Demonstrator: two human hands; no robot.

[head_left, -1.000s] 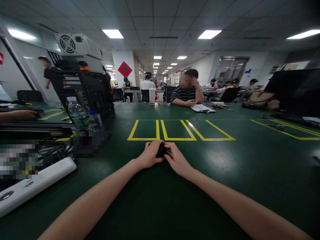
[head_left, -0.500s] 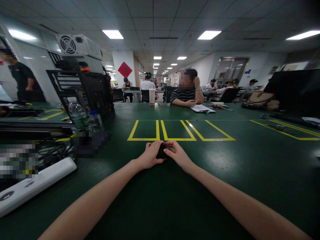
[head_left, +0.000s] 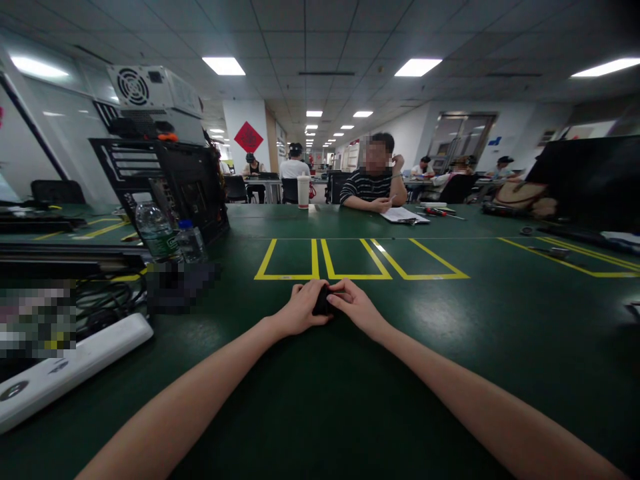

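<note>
A small black object (head_left: 321,301) sits between my two hands over the dark green table (head_left: 320,407); its exact kind is hard to make out. My left hand (head_left: 301,310) is wrapped round its left side, with the thumb along the near edge. From the right, my right hand (head_left: 356,308) pinches at the object's upper right side with thumb and fingers. Whether the right fingertips hold a separate small part cannot be made out. Just beyond the hands, yellow tape outlines (head_left: 356,276) mark the table top.
To the left stand a white power strip (head_left: 75,370), a plastic water bottle (head_left: 155,230), a smaller blue-capped bottle (head_left: 190,243) and a black computer case (head_left: 185,183). Across the table, a person in a striped top (head_left: 370,190) sits by a clipboard (head_left: 405,215). A white cup (head_left: 303,192) stands nearby.
My right fingers have shifted slightly at the object's right side, the thumb moving up. The left hand stays round it. A person walking at far left has gone out of view.
</note>
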